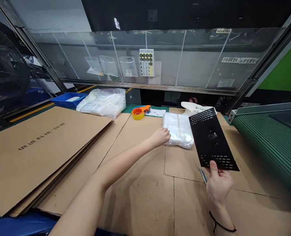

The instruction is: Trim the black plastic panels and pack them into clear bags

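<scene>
My right hand [219, 186] grips a thin black panel [210, 139] by its lower edge, thumb on the face. Rows of short slots run along both ends of the panel, and small holes show near its middle. At the left edge of a stack of clear plastic bags [178, 129], my left hand [161, 136] has its fingers curled closed. Whether a bag is pinched in them is hidden. A band runs across the bag stack. Partly behind my right hand, a narrow blade-like tool [203, 175] lies on the cardboard.
Flat cardboard sheets [47, 137] are piled at left. Behind are a blue tray [69, 99], a bulky plastic bag bundle [102, 101] and an orange tape dispenser [140, 112]. A green ribbed conveyor belt [270, 144] borders the right. A clear pocketed panel [194, 62] spans the back.
</scene>
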Demonstrator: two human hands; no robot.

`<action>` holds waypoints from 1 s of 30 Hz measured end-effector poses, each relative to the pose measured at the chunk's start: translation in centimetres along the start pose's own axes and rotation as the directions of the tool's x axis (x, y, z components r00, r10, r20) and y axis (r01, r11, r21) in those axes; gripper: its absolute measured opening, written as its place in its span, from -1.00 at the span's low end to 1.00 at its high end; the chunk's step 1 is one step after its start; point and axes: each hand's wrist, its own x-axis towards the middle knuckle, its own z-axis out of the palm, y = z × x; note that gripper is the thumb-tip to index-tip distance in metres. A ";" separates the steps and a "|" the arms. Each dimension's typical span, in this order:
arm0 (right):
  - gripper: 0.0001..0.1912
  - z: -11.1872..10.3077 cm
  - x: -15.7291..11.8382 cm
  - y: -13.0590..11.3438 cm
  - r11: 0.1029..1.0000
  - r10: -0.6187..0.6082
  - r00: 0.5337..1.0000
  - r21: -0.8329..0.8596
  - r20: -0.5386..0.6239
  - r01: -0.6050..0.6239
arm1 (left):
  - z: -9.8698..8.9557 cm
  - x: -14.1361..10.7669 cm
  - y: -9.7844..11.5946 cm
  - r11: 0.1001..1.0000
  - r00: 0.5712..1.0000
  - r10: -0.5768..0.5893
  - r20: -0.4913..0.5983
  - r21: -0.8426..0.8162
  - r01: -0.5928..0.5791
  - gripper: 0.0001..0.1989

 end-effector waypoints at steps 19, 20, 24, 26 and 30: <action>-0.25 -1.3 -1.7 0.0 0.770 -0.180 0.912 -0.525 0.368 0.364 | -1.2 3.0 -0.6 0.975 0.953 -0.159 0.257 0.194 0.110 -0.87; -0.24 -1.3 -1.8 0.0 0.763 -0.187 0.906 -0.525 0.381 0.378 | -1.3 3.0 -0.6 0.975 0.949 -0.158 0.272 0.194 0.106 -0.88; -0.23 -1.2 -1.8 -0.1 0.739 -0.229 0.890 -0.524 0.393 0.422 | -1.6 3.2 -0.6 0.974 0.938 -0.169 0.302 0.194 0.113 -0.91; -0.24 -1.2 -1.8 -0.1 0.733 -0.251 0.893 -0.529 0.373 0.427 | -1.6 3.2 -0.6 0.974 0.938 -0.183 0.294 0.186 0.132 -0.90; -0.30 -1.3 -1.7 0.3 0.742 -0.293 0.903 -0.522 0.313 0.421 | -1.3 3.2 -0.5 0.974 0.945 -0.215 0.246 0.121 0.191 -0.89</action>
